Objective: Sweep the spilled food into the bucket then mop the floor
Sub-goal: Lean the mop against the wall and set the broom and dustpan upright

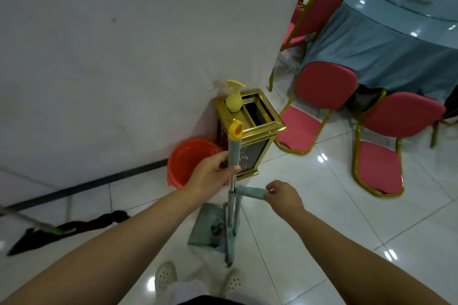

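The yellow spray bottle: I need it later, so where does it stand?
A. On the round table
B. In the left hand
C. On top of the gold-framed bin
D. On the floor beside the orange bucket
C: the yellow spray bottle stands upright on the flat top of the gold-framed bin, against the wall.

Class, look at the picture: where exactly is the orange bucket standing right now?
In the head view the orange bucket stands on the floor left of centre, against the white wall, beside the gold-trimmed bin and just beyond the left hand.

bare forearms, white perforated clogs (165,277), dark trousers (210,301)
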`<state>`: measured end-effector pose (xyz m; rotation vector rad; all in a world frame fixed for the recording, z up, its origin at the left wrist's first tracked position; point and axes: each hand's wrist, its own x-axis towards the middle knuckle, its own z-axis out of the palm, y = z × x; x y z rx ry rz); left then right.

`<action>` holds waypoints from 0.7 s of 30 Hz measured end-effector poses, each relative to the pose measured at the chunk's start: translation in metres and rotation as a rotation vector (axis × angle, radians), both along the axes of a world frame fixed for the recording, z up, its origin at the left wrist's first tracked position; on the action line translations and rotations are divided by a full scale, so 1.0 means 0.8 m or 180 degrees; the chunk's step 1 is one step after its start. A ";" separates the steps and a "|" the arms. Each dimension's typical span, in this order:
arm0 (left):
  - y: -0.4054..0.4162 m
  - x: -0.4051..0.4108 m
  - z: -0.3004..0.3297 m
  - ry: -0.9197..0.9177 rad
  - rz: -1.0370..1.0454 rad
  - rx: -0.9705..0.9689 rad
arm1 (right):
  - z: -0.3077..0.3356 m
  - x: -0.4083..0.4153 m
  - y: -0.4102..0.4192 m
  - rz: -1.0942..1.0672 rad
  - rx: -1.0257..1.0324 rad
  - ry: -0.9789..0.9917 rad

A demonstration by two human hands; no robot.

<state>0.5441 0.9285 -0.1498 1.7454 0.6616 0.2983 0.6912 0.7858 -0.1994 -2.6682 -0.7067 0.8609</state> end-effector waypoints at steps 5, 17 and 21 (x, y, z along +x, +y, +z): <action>0.064 -0.085 0.007 0.0116 0.0342 0.0115 | 0.008 -0.073 0.076 0.0341 0.0004 -0.0030; 0.220 -0.247 0.013 0.0491 0.1031 0.0153 | -0.009 -0.220 0.271 0.0724 0.0260 0.0096; 0.257 -0.275 0.006 0.0539 0.1193 0.0274 | -0.016 -0.240 0.325 0.0789 0.0351 0.0080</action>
